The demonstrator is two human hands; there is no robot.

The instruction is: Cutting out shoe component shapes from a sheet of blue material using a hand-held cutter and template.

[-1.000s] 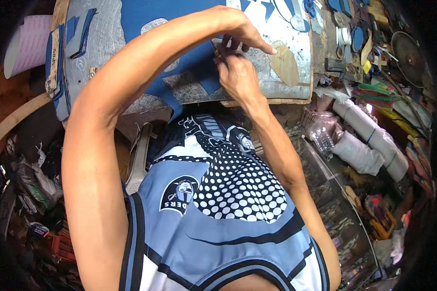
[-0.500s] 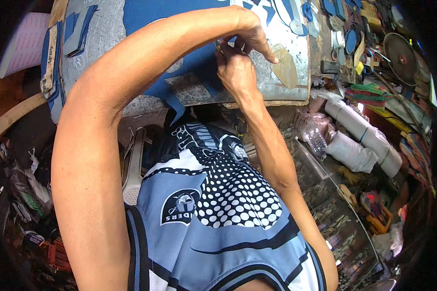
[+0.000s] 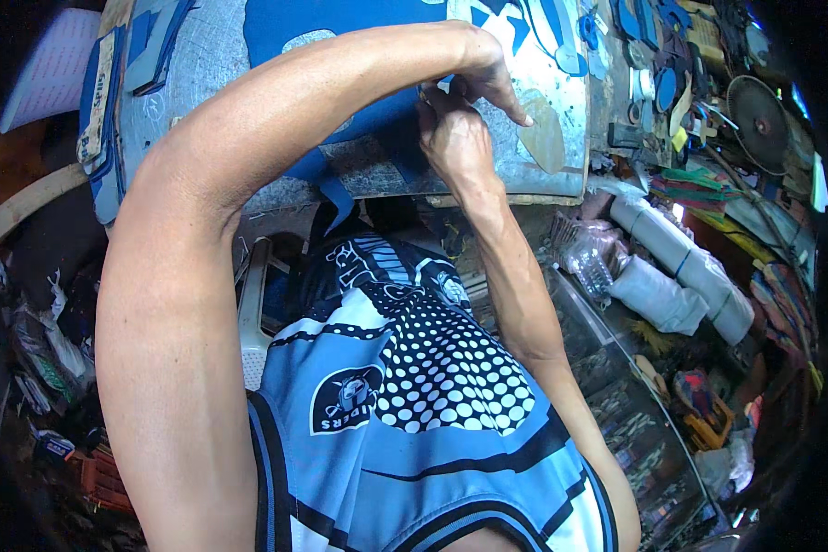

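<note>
A blue sheet [image 3: 386,69] lies on the metal-topped table, with cut gaps and a loose strip hanging over the near edge. My left arm arches across it. My left hand [image 3: 489,78] is bent down over the sheet, one digit stretched out to the right and the other fingers partly hidden. Close below it, my right hand [image 3: 458,143] is closed, its curled fingers near the sheet; whatever they grip is hidden. Just right of my left hand lies a tan, sole-shaped flat piece [image 3: 542,136], near the outstretched digit.
Blue and grey offcuts [image 3: 161,46] lie at the table's left. Blue sole-shaped pieces [image 3: 665,83] and tools crowd the right side board. Farther right stand a round fan [image 3: 759,124] and wrapped white rolls [image 3: 681,253]. A glass-topped case [image 3: 607,359] is beside my right arm.
Both hands keep close together over the sheet and shift only slightly. The whole view has moved a little, and the light looks bluer.
</note>
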